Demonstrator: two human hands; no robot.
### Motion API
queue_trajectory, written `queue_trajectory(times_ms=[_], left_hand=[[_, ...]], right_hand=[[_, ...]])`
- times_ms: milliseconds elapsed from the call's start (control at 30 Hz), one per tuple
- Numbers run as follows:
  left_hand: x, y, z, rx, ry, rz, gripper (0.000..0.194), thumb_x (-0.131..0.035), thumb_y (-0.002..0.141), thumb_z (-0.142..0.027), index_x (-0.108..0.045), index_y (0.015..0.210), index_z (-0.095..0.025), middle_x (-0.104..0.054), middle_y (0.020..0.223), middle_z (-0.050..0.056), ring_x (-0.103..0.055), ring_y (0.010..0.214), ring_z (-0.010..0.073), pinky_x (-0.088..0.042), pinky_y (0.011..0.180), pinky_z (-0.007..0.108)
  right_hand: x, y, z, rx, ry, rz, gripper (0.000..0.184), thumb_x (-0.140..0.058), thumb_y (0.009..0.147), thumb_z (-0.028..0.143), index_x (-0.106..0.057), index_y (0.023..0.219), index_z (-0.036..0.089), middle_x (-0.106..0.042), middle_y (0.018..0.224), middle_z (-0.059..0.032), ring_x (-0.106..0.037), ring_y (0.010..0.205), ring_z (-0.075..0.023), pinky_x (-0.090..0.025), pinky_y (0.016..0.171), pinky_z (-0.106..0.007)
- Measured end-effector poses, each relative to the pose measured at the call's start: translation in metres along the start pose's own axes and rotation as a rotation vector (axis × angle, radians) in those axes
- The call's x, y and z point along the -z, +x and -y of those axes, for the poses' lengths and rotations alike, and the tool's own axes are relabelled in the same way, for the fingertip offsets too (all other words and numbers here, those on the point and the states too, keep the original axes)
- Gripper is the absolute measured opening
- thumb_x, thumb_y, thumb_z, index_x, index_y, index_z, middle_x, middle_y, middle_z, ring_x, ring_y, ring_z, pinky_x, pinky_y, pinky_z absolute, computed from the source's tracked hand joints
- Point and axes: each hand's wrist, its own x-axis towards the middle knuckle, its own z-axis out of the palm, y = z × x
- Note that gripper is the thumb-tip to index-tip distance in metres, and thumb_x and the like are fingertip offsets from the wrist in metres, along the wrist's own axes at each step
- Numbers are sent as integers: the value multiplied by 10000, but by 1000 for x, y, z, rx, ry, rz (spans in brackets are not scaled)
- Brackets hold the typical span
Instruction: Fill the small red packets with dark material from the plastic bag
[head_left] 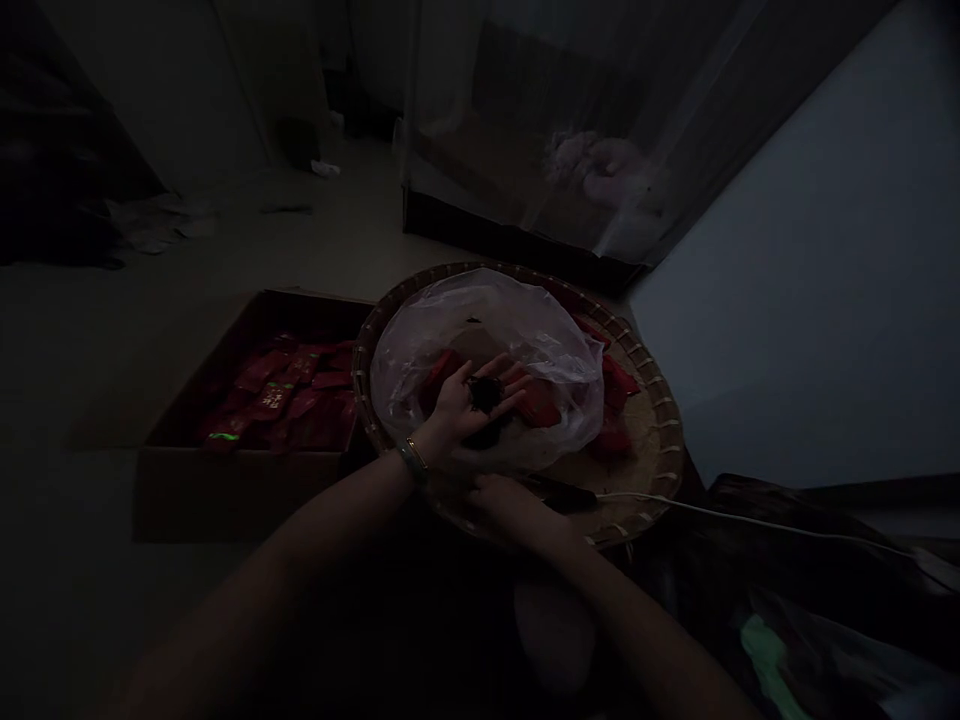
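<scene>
Bare forearms enter from the lower edge of the view: left forearm (300, 540) from the lower left, right forearm (637, 630) from the lower right, with a beaded and gold-coloured bracelet (414, 458) on the left wrist. Left hand (457, 410), palm up and fingers partly curled, grasps a dark clump (486, 395) above the mouth of a clear plastic bag (480, 330); the material of the clump is too dim to identify. Right hand (502, 510) lies in shadow below the left, beside the near rim of the tray; whether it is closed on anything cannot be told. Bag rests inside a round woven bamboo tray (660, 430), with red sachets (619, 385) lying in the tray beside it and further red inside it. White cable (750, 520) crosses the near rim toward the right. Left of the tray and touching it stands a cardboard box (225, 490) of red packets (270, 400), on the floor (112, 330). Sheer net (570, 130) hangs beyond, well apart from the tray
</scene>
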Motion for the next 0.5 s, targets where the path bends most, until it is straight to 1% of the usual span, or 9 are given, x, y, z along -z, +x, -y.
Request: queue_trajectory(times_ms=[100, 167, 300, 400, 500], left_hand=[[1, 0, 0, 15, 13, 9, 458, -297, 937, -407, -568, 1189, -138, -606, 1208, 176, -563, 1166, 293, -506, 893, 438], [1, 0, -1, 20, 14, 5, 468, -300, 936, -416, -573, 1186, -130, -609, 1199, 181, -566, 1160, 294, -509, 887, 429], [1, 1, -1, 23, 15, -29, 462, -304, 932, -418, -584, 1170, -138, -627, 1166, 178, -582, 1135, 296, -508, 879, 445], [2, 1, -1, 26, 9, -40, 445, -311, 931, -411, -592, 1155, -149, -631, 1167, 163, -588, 1124, 295, -507, 878, 440], [2, 2, -1, 21, 6, -53, 417, -331, 926, -394, -589, 1156, -160, -632, 1170, 154, -593, 1115, 289, -499, 888, 442]], right_hand=[[-2, 1, -2, 13, -64, -7, 242, -459, 865, 83, -680, 959, 114, -655, 977, -113, -607, 897, -210, -430, 773, -292], [-4, 1, -3, -1, -51, -23, 224, -468, 860, 88, -676, 937, 119, -656, 970, -103, -605, 892, -199, -426, 769, -282], [-5, 2, -1, -77, 7, -24, 192, -508, 822, 92, -671, 920, 118, -659, 987, -110, -599, 932, -197, -413, 797, -274], [-4, 3, 1, -136, 37, -15, 216, -504, 791, 73, -677, 913, 117, -669, 984, -113, -607, 927, -195, -409, 788, -268], [-4, 3, 2, -178, 64, -36, 248, -485, 772, 56, -683, 907, 118, -679, 984, -117, -614, 913, -199, -405, 765, -269]])
